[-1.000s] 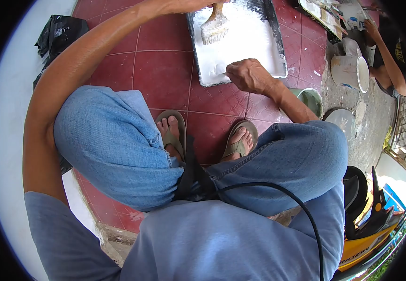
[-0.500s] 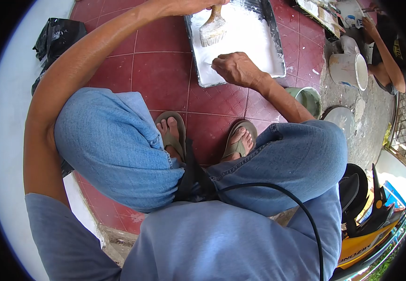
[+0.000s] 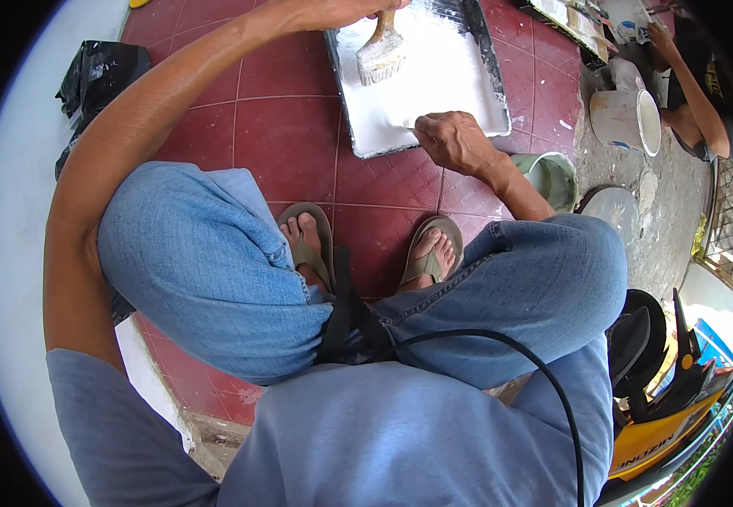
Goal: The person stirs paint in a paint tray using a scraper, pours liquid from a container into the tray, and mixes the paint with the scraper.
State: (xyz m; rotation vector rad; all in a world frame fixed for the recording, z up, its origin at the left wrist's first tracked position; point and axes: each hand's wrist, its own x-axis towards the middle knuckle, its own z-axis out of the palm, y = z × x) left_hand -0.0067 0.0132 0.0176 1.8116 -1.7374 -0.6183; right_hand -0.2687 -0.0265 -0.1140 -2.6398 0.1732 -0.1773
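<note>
A paintbrush with paint-smeared bristles hangs bristles-down over a black paint tray of white paint. My left hand grips its handle; the upper frame edge cuts off part of the fingers. Low in the tray, my right hand is closed, fingers together, over the tray's near edge. From its fingertips a thin, whitish, stick-like piece points left into the paint; most of it is hidden by the hand or the paint.
A greenish bucket stands right of the tray. Farther right are a white pail, a grey round lid and another person's arm. A black plastic bag lies by the wall. My sandalled feet rest on red tiles.
My right hand has shifted right across the near end of the tray with the thin piece. My left hand and the paintbrush stay nearly still over the paint. The view has tilted slightly.
</note>
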